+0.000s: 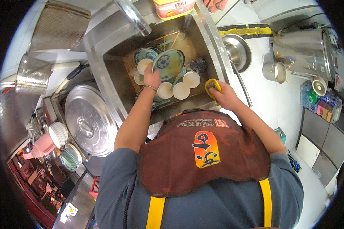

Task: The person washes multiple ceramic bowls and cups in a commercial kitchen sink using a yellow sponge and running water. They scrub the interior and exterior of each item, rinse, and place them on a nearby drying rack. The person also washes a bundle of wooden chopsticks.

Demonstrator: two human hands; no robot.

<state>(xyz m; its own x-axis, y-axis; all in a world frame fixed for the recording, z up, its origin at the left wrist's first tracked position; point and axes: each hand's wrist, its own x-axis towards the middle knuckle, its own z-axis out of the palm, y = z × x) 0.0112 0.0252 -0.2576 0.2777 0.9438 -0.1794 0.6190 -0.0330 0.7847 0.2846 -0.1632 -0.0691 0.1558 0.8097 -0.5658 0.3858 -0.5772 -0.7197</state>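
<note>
My left hand [152, 78] grips the near rim of a pale green bowl [172, 63] with a blue pattern, tilted above the other dishes in the stainless steel sink [109, 74]. My right hand [228, 96] holds a yellow-edged scrubbing sponge [212, 86] near the sink's right front corner, apart from the bowl. Small white cups [181, 91] sit close together below the bowl, with a green spoon [177, 79] among them. Another patterned bowl [142, 54] lies behind my left hand. A dark scouring pad [198, 65] rests to the right. Chopsticks [175, 40] lie farther back.
Over the sink's back edge reaches a metal faucet [137, 21], beside a yellow-and-pink detergent container [173, 8]. Left of the sink lies a large metal lid [87, 123]; stacked white bowls [58, 135] stand beyond it. Metal basins [240, 53] and a long handle [242, 86] are at right.
</note>
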